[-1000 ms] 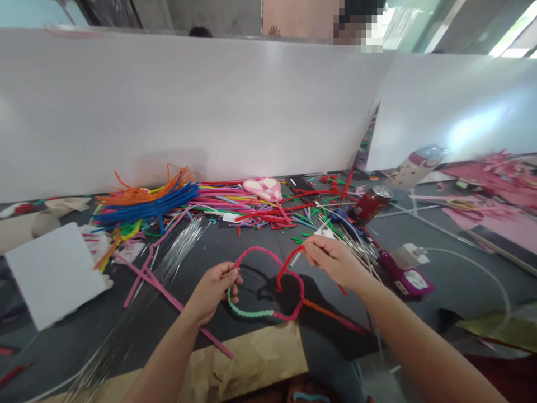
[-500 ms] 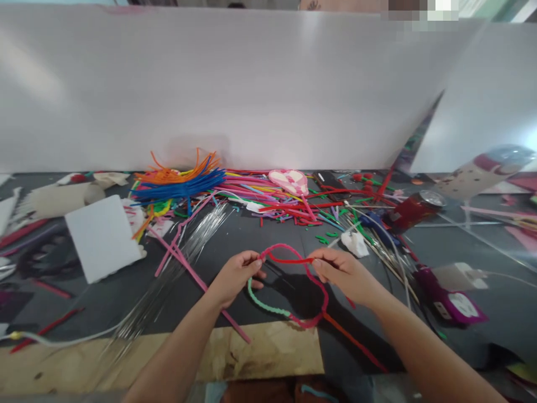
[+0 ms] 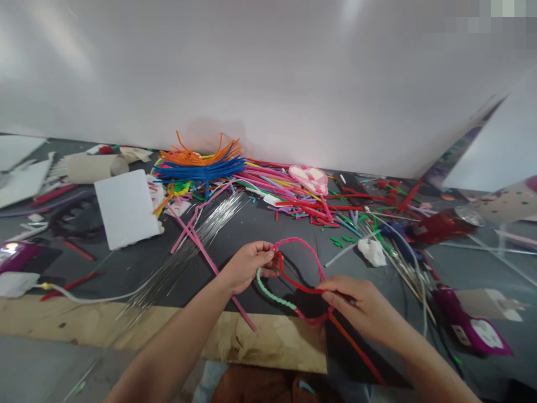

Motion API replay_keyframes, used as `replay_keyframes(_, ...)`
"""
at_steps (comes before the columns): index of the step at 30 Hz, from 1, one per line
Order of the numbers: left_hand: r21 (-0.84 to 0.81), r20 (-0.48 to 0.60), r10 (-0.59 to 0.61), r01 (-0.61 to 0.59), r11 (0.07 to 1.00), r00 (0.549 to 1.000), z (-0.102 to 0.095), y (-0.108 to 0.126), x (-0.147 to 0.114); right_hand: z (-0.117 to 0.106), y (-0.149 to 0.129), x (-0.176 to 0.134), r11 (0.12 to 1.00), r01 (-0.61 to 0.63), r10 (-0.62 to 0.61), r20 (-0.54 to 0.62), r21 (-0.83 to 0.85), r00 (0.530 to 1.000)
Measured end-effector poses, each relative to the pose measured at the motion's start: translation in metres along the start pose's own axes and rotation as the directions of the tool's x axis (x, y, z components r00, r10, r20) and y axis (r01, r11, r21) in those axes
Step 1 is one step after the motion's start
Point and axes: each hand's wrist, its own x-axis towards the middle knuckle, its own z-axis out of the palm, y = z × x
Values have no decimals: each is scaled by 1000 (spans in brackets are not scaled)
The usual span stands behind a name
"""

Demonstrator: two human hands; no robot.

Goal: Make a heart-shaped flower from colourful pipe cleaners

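Pinching the pink-and-mint loop (image 3: pixel 272 296) in my left hand (image 3: pixel 252 267), the red strip (image 3: pixel 301 287) in my right hand (image 3: pixel 351 304), I judge the loop formed, the strip unwound.

You, bare-handed, in brown and pale blue.
Your left hand (image 3: pixel 254 266) and right hand (image 3: pixel 354 305) are bare, with slim fingers (image 3: pixel 342 284); finer marks are too blurred to make out. Your left forearm (image 3: pixel 180 336) and right forearm (image 3: pixel 423 355) are bare too, smooth and widening away from the hands. Low in view, what looks like your clothing is dim: brown cloth (image 3: pixel 247 386), a pale blue patch (image 3: pixel 205 383) at its left and a light-blue streak (image 3: pixel 307 387) toward its right.
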Motion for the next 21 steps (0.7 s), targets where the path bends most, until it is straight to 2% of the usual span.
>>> replay_keyframes(2, -21, 13, -1, 1, 1000, 1000, -1, -1, 1, 0, -3, 0, 987, 54, -50, 29, -152, 998)
replay_keyframes(4, -28, 20, 14, -14, 1000, 1000, -2, -2, 1, 0, -6, 3, 938, 77, -77, 13, -339, 997)
replay_keyframes(6, -21, 24, 30, -30, 999, 999, -3, -3, 1, 0, -11, 9, 869, 58, -95, -52, -491, 994)
replay_keyframes(8, -16, 30, 39, -38, 999, 999, -2, -3, 1, 1, -18, 17, 826, 35, -129, -129, -562, 983)
replay_keyframes(12, -37, -31, 37, -38, 999, 999, 1, -4, 1, 4, -37, 38, 828, 41, -192, -215, -560, 957)
replay_keyframes(15, -64, -71, 44, -49, 997, 997, 3, -7, 2, 5, -48, 52, 863, 39, -173, -223, -503, 960)
replay_keyframes(18, -86, -81, 50, -57, 995, 995, 3, -11, 4, 4, -48, 60, 898, 47, -169, -244, -438, 955)
replay_keyframes(21, -82, -71, 54, -60, 995, 996, 4, -12, 4, 0, -37, 60, 891, 57, -191, -259, -450, 947)
